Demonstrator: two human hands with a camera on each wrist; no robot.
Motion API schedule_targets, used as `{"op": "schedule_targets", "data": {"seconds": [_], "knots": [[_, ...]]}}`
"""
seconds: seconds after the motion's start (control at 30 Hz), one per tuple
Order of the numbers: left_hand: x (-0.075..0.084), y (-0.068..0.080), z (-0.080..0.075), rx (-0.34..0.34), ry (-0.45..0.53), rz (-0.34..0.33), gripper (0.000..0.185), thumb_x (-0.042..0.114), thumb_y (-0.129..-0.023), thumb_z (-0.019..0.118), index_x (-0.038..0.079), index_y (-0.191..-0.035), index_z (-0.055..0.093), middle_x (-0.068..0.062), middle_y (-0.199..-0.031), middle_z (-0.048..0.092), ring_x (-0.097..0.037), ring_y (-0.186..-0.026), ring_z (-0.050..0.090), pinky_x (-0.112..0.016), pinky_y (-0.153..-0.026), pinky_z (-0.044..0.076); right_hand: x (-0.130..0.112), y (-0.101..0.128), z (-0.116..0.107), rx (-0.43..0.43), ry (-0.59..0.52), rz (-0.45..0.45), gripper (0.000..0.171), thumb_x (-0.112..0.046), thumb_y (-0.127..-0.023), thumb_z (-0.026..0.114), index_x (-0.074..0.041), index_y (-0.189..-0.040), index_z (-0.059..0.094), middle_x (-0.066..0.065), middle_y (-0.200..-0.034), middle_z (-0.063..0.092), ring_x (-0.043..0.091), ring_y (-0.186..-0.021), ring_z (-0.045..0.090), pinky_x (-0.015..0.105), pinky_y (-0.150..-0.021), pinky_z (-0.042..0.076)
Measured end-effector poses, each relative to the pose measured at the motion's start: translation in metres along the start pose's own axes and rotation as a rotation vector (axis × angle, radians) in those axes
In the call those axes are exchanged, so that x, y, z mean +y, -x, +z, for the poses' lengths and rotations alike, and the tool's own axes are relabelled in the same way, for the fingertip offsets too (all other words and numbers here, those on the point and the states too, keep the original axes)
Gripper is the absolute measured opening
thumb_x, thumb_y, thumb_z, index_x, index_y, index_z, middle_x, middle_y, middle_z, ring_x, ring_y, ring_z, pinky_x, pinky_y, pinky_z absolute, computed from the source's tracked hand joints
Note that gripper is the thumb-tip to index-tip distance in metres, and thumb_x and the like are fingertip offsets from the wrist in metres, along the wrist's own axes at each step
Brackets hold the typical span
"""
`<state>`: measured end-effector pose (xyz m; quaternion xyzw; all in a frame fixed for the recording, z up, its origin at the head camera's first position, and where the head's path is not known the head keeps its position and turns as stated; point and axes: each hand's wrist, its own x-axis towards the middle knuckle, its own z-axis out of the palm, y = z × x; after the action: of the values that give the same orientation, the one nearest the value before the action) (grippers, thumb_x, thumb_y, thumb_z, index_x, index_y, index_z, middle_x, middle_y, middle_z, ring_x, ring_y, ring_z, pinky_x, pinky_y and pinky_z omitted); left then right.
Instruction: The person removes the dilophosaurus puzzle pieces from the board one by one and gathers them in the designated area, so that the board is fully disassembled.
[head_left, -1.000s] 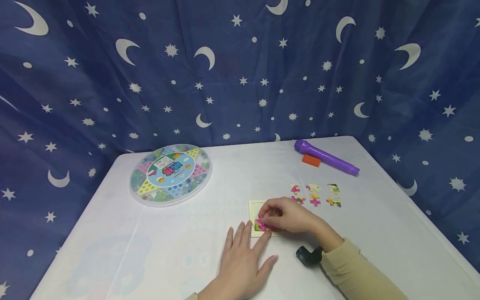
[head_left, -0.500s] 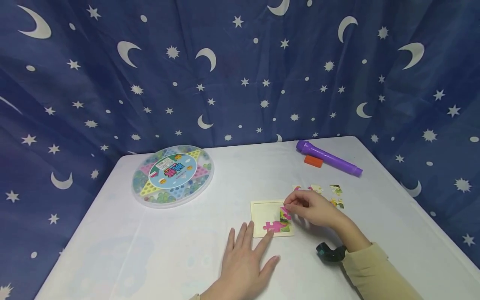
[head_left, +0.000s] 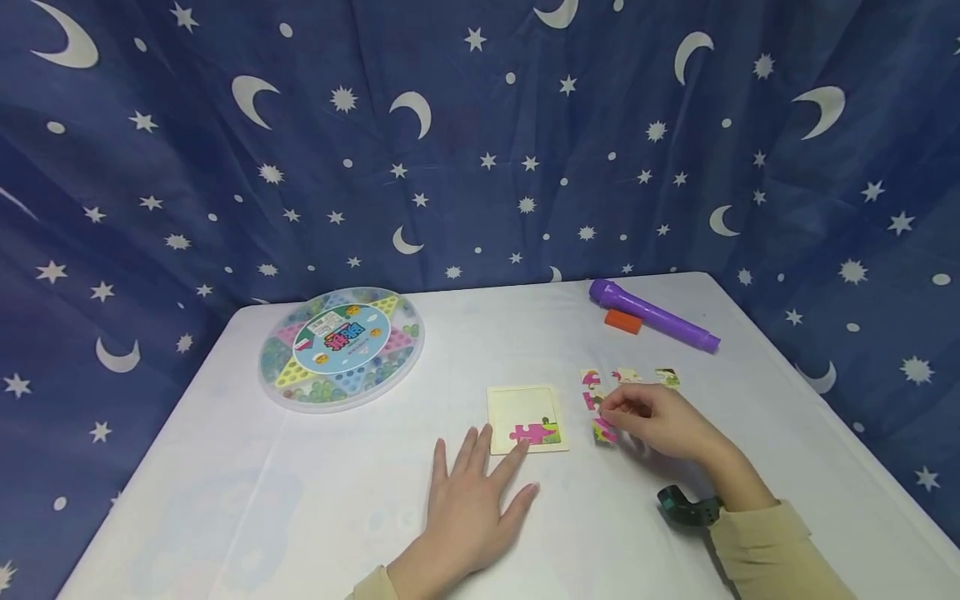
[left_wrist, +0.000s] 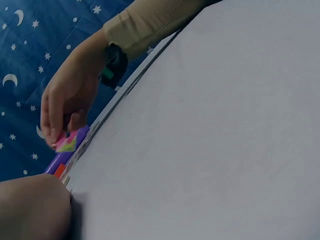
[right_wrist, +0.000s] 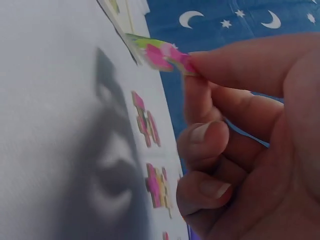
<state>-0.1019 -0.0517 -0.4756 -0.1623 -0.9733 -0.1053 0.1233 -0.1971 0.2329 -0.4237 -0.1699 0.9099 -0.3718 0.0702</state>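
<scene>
A square puzzle frame (head_left: 525, 406) lies on the white table in the head view, joined pink and green pieces (head_left: 536, 433) along its lower right. My left hand (head_left: 468, 500) lies palm down with straight, spread fingers, the fingertips at the frame's lower and left edges. Right of the frame, my right hand (head_left: 667, 422) pinches a pink and green puzzle piece (head_left: 603, 432) between thumb and forefinger. The right wrist view shows this piece (right_wrist: 162, 56) raised over its shadow, the other fingers curled. Several loose pieces (head_left: 590, 377) lie beside and beyond that hand, some hidden by it.
A round Chinese checkers case (head_left: 341, 348) with marbles sits at the back left. At the back right lie a purple toy microphone (head_left: 652, 315) and an orange block (head_left: 622, 322). A blue star-and-moon curtain (head_left: 480, 142) hangs behind the table.
My right hand has carried the pinched piece from the frame's lower left, across it, and off to the right. The frame and my left hand have shifted slightly left and away.
</scene>
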Motion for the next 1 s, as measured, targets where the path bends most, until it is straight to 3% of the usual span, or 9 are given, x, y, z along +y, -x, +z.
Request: {"op": "schedule_targets", "data": {"seconds": [0.23,0.43,0.6,0.87,1.0], "knots": [[-0.014,-0.009,0.003,0.009,0.024,-0.012,0.052,0.063,-0.090,0.031,0.042,-0.137,0.043,-0.015,-0.143,0.036,-0.034,-0.135,0.021,-0.064,-0.102,0.004,0.008,0.003,0.001,-0.021,0.060,0.031,0.013,-0.039,-0.083,0.068,-0.027,-0.089,0.067,-0.004,-0.076,0.058,0.018,-0.066,0.050,0.027,-0.051,0.042],[-0.028,-0.018,0.004,0.059,0.088,0.067,0.041,0.054,-0.091,0.043,0.038,-0.126,0.057,-0.015,-0.135,0.046,-0.033,-0.131,0.031,-0.062,-0.102,0.016,0.015,0.003,0.009,0.009,0.072,0.052,0.013,-0.037,-0.082,0.070,-0.027,-0.088,0.066,-0.004,-0.075,0.057,0.018,-0.063,0.050,0.027,-0.050,0.043],[-0.037,-0.019,0.003,0.090,0.114,0.107,0.036,0.048,-0.091,0.050,0.037,-0.123,0.060,-0.013,-0.132,0.050,-0.031,-0.127,0.038,-0.060,-0.101,0.021,0.018,0.003,0.014,0.022,0.098,0.044,0.012,-0.035,-0.081,0.071,-0.026,-0.087,0.065,-0.006,-0.074,0.057,0.016,-0.066,0.050,0.026,-0.053,0.043],[-0.031,-0.016,0.001,0.103,0.132,0.149,0.034,0.041,-0.092,0.051,0.040,-0.126,0.056,-0.013,-0.129,0.050,-0.030,-0.126,0.037,-0.064,-0.100,0.017,0.018,0.003,0.015,0.056,0.149,0.039,0.014,-0.036,-0.080,0.072,-0.027,-0.087,0.066,-0.008,-0.074,0.057,0.015,-0.070,0.050,0.026,-0.060,0.043],[-0.024,-0.017,0.001,0.070,0.122,0.133,0.035,0.038,-0.094,0.049,0.045,-0.129,0.051,-0.011,-0.131,0.046,-0.030,-0.128,0.033,-0.063,-0.101,0.013,0.020,0.003,0.009,0.066,0.166,0.033,0.013,-0.035,-0.080,0.072,-0.026,-0.087,0.066,-0.008,-0.074,0.057,0.015,-0.070,0.050,0.027,-0.061,0.044]]}}
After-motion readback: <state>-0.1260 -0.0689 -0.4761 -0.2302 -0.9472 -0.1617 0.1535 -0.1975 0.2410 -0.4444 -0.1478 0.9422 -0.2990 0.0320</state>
